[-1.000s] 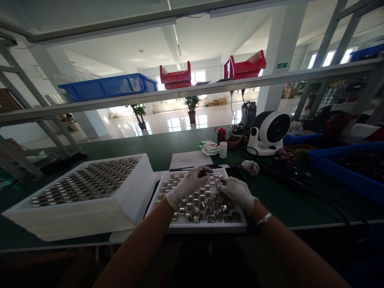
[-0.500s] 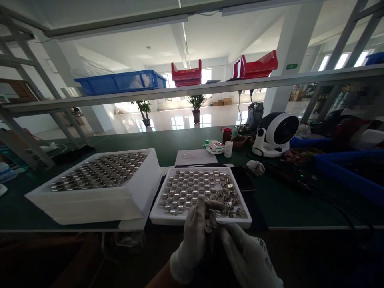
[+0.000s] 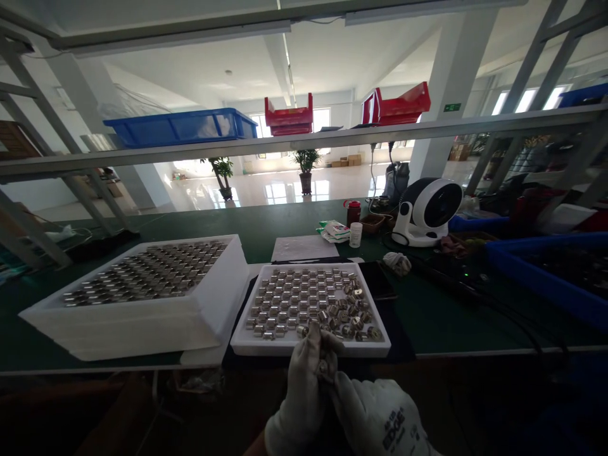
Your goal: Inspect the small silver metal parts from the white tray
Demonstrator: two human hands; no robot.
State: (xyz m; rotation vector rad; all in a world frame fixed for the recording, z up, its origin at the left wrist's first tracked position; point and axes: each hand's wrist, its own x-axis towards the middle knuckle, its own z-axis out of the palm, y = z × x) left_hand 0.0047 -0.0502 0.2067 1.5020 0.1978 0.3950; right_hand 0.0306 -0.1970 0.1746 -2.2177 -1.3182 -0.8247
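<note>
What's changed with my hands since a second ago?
Your left hand and right hand moved back toward you from over the white tray. The left hand now visibly holds a small metal part, with the right hand close by. The stacked white trays and fan stayed put.

The word "EDGE" stands in dark capitals on the back of the white glove (image 3: pixel 368 402) on the person's right hand (image 3: pixel 375 415); smaller print around it is too blurred to read. Markings on a green sign (image 3: pixel 452 107) on a pillar (image 3: pixel 456 73) and a white bottle (image 3: pixel 355 235) are too small to read.
</note>
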